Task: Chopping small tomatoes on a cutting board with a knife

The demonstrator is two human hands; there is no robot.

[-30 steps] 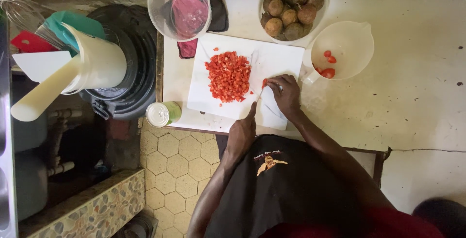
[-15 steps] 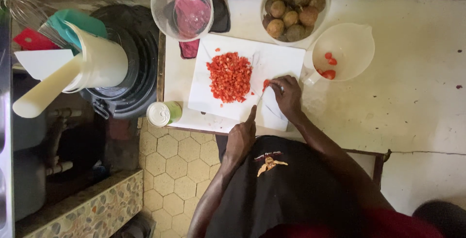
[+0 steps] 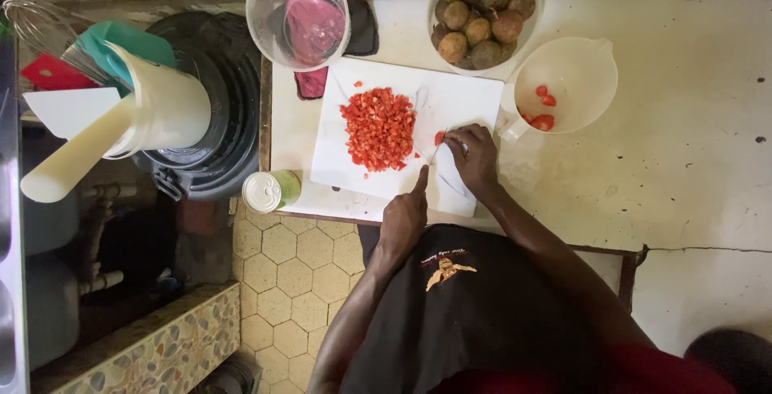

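A white cutting board (image 3: 474,96) lies on the pale counter with a heap of diced red vegetable (image 3: 379,129) on its middle. My left hand (image 3: 404,215) is fisted at the board's near edge, forefinger stretched along a knife (image 3: 424,133) whose thin blade reaches up beside the heap. My right hand (image 3: 474,157) rests on the board's right part. Its fingertips pinch a small red piece (image 3: 439,137) against the board, right next to the blade.
Behind the board stand a clear bowl with a pink lump (image 3: 299,16) and a bowl of round brownish-green fruits (image 3: 481,16). A white jug with a few red pieces (image 3: 567,88) is at the right, a small tin (image 3: 269,190) at the counter's left edge. A white pitcher (image 3: 161,108) stands far left.
Both hands stay at the same spot on the board. Only my right hand's fingers shift slightly on the red piece.
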